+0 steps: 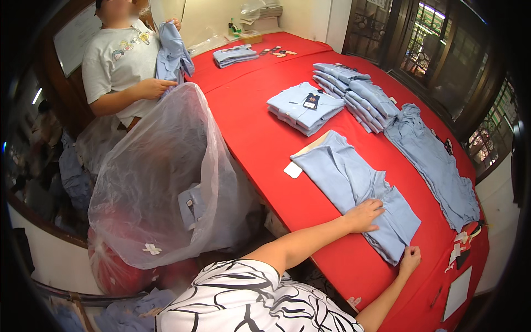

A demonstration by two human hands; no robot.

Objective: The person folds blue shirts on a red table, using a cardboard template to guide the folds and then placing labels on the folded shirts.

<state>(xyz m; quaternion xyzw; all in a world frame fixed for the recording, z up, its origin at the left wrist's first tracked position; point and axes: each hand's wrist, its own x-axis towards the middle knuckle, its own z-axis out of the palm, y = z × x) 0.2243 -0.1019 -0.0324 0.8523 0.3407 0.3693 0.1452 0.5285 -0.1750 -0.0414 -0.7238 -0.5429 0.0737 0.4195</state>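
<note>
A light blue shirt (350,176), partly folded with creases across it, lies on the red-covered table before me. My left hand (365,216) rests flat on its middle, fingers stretched out. At the shirt's near right corner, my right hand (410,259) pinches the edge of the cloth between closed fingers. A cream strip (318,144) shows along the shirt's far end. Beside that end, a white tag (293,170) lies on the red cloth.
Folded blue shirts (305,108) with a dark tag and further stacks (368,99) stand farther back. An unfolded blue garment (434,166) lies along the right. A large clear plastic bag (155,160) stands left of the table. A co-worker (124,66) holds a blue garment (171,52).
</note>
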